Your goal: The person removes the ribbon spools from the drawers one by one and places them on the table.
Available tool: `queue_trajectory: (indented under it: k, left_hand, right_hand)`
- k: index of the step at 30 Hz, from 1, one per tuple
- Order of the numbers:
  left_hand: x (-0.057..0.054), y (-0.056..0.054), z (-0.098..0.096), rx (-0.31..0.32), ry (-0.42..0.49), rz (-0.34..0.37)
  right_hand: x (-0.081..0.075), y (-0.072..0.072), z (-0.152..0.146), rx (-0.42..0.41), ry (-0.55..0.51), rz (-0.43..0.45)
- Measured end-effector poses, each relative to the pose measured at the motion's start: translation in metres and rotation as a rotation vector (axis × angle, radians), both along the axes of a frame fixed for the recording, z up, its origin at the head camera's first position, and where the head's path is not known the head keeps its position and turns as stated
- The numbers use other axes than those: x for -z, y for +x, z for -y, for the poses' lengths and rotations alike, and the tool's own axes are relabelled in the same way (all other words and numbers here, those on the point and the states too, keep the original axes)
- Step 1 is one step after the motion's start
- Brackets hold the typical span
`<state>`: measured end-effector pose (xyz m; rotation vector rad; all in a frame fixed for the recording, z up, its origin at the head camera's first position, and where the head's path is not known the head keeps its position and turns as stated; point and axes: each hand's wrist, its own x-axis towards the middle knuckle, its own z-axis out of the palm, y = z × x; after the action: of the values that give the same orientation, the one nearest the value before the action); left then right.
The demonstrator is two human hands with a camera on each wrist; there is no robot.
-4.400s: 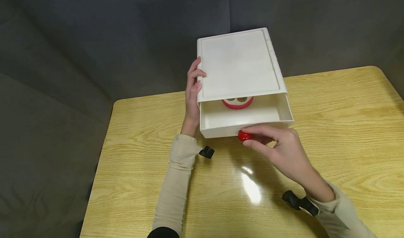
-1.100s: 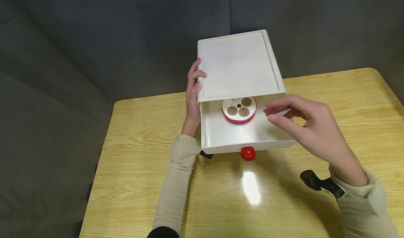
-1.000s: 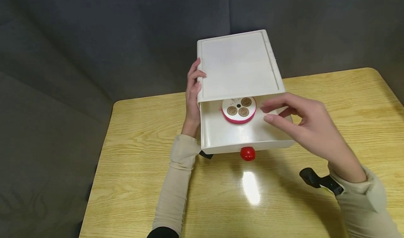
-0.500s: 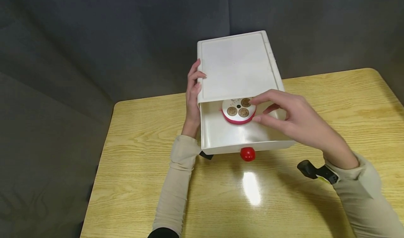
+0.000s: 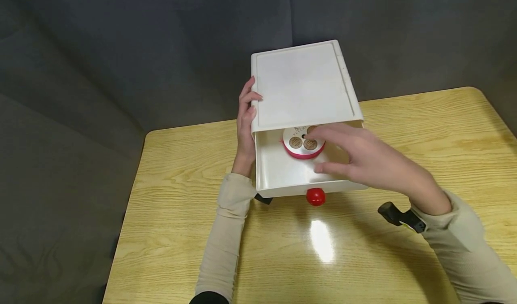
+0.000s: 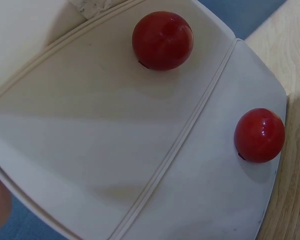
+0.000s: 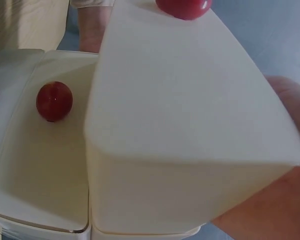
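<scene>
A white drawer cabinet (image 5: 303, 86) stands on the table, its top drawer (image 5: 278, 169) pulled out. Inside lies a flat spool of red ribbon (image 5: 298, 146), white-faced with brown round marks; its back edge is under the cabinet top. My left hand (image 5: 245, 129) rests along the cabinet's left side, fingertips over the top edge. Above the drawer is my right hand (image 5: 359, 156), thumb and fingers spread apart, the fingers over the spool's right part. Whether they touch it I cannot tell. A red round knob (image 5: 316, 197) sits on the drawer front.
Below the pulled-out drawer, two more drawer fronts with red knobs (image 6: 162, 41) show in the left wrist view, both pushed in. The wooden table (image 5: 181, 196) reaches out on both sides. A dark curtain (image 5: 181, 48) hangs behind the cabinet.
Earlier my right hand pinched the knob; the drawer came further out, baring more of the spool. Having let go, the hand has moved left over the spool, its thumb spreading. My left hand stays put.
</scene>
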<state>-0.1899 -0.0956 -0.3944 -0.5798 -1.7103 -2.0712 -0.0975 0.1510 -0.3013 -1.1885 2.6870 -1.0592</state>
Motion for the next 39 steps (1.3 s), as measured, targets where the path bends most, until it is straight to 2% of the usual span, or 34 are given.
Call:
queue_trajectory:
  k: [12, 19, 23, 33, 39]
  left_hand:
    - [0.001, 0.000, -0.002, 0.002, 0.001, -0.002]
    - [-0.001, 0.000, -0.003, 0.014, 0.015, -0.009]
    - [-0.002, 0.000, -0.003, 0.011, 0.016, -0.010]
    - [-0.001, 0.000, -0.002, 0.012, 0.017, -0.005]
    - [-0.001, 0.000, -0.002, 0.015, 0.022, -0.004]
  right_hand:
    - [-0.002, 0.003, -0.002, -0.075, 0.085, -0.046]
    - [-0.003, -0.002, -0.001, -0.047, 0.085, -0.002]
    - [-0.003, -0.003, 0.001, -0.035, 0.135, 0.013]
    - [-0.005, -0.003, 0.010, -0.010, 0.298, -0.004]
    - [-0.004, -0.004, 0.013, 0.007, 0.314, -0.037]
